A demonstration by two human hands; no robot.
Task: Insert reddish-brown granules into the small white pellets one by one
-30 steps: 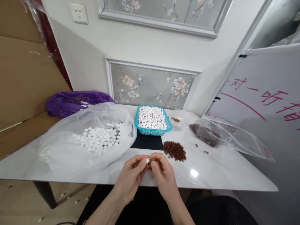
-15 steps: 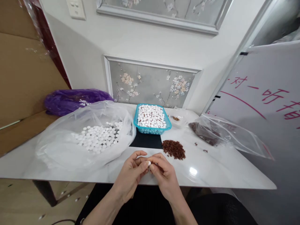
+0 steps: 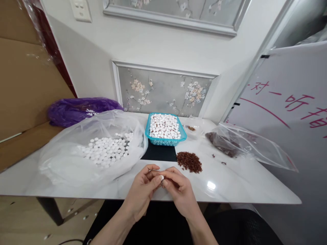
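Both my hands meet over the table's front edge. My left hand (image 3: 143, 190) is closed, its thumb and index finger pinching a small white ball (image 3: 161, 177). Against that ball my right hand (image 3: 178, 190) closes its thumb and fingertips, where a small dark piece (image 3: 162, 183) shows at the ball's lower side; its shape is mostly hidden. Just beyond my right hand lies a heap of small reddish-brown star-like pieces (image 3: 189, 162). A blue basket (image 3: 163, 142) full of white balls, with brown bits among them, stands farther back.
On the left a large clear plastic bag (image 3: 63, 166) holds many white balls, with a purple bag (image 3: 63, 112) behind. A zip bag (image 3: 265, 149) of brown pieces lies right, near a small clear bag (image 3: 199, 124). A black mat (image 3: 158, 153) lies under the basket's front. A whiteboard (image 3: 281, 112) borders the right.
The white ball has turned slightly between my fingertips, and more of the dark piece shows below it. My hands stay in nearly the same place.
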